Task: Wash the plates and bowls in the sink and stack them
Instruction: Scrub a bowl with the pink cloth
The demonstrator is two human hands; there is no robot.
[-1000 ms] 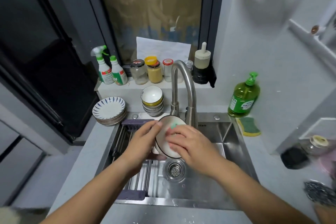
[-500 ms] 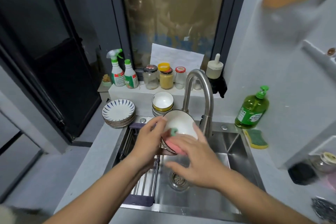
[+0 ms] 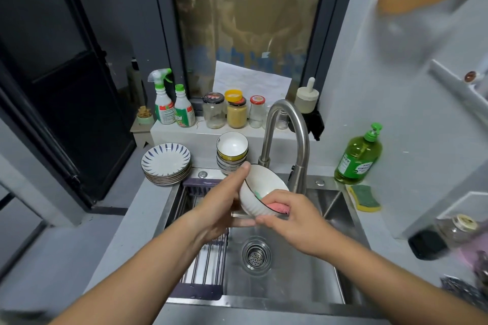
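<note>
Nearest you: steel sink [image 3: 303,282], drain [image 3: 256,254] in the middle of the basin, roll-up rack [image 3: 208,258] across its L side. Above the drain, both your hands meet on a white bowl [image 3: 264,181] w/ a dark rim, tilted on edge, opening facing you and to the R. Your L hand [image 3: 219,208] holds it from the L, a fingertip up on the top rim, the rest behind the bowl. Your R hand [image 3: 293,216] pinches a pink-green sponge [image 3: 280,208] over the lower rim, fingers curled under. Just behind the bowl: faucet [image 3: 287,134], spout arcing toward you. Farther back on the counter, L of the faucet: stacked bowls [image 3: 232,152], then a plate stack [image 3: 166,163] further L. Far R: green soap btl [image 3: 359,158], w/ a 2nd sponge [image 3: 365,198] lying near it.
</note>
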